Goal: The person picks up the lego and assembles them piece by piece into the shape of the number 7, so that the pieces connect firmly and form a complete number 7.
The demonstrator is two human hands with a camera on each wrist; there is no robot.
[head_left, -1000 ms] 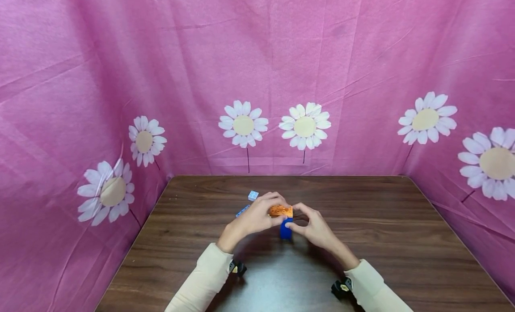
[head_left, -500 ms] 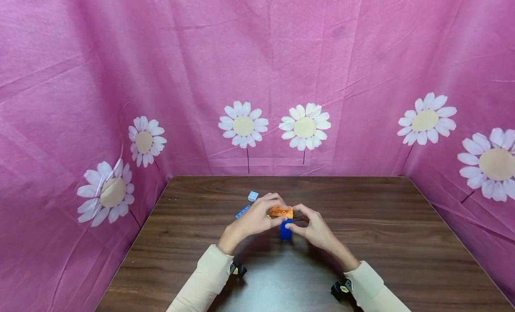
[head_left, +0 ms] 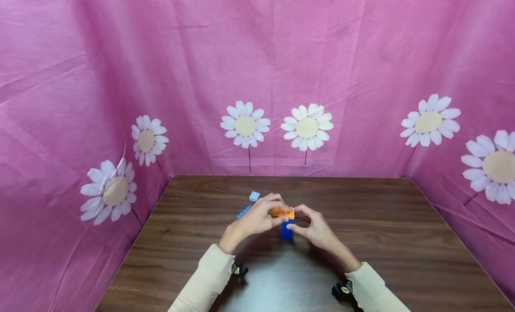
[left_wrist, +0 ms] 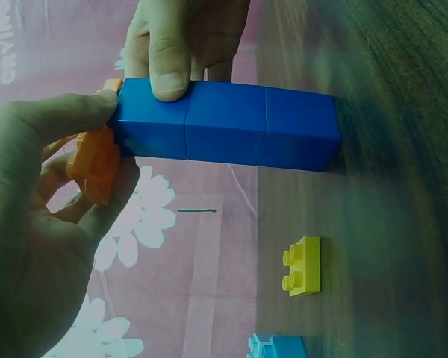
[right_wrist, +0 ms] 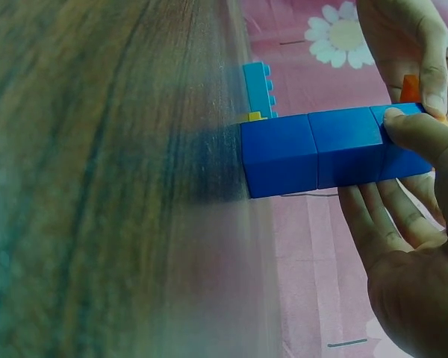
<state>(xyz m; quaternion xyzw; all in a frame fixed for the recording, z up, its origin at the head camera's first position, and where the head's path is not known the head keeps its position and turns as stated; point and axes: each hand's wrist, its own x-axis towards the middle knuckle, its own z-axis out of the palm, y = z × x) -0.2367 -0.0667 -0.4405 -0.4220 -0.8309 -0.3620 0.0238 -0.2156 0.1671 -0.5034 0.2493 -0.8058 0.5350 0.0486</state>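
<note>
Right atop the blue tower (head_left: 287, 232), the orange block (head_left: 282, 212) sits pinched in the left hand (head_left: 254, 219), between thumb and fingers, while the right hand (head_left: 316, 228) has the tower gripped up high.

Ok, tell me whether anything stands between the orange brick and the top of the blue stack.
Nothing visible does: the orange brick, held by the left hand, lies right against the top of the blue stack, which the right hand grips.
</note>
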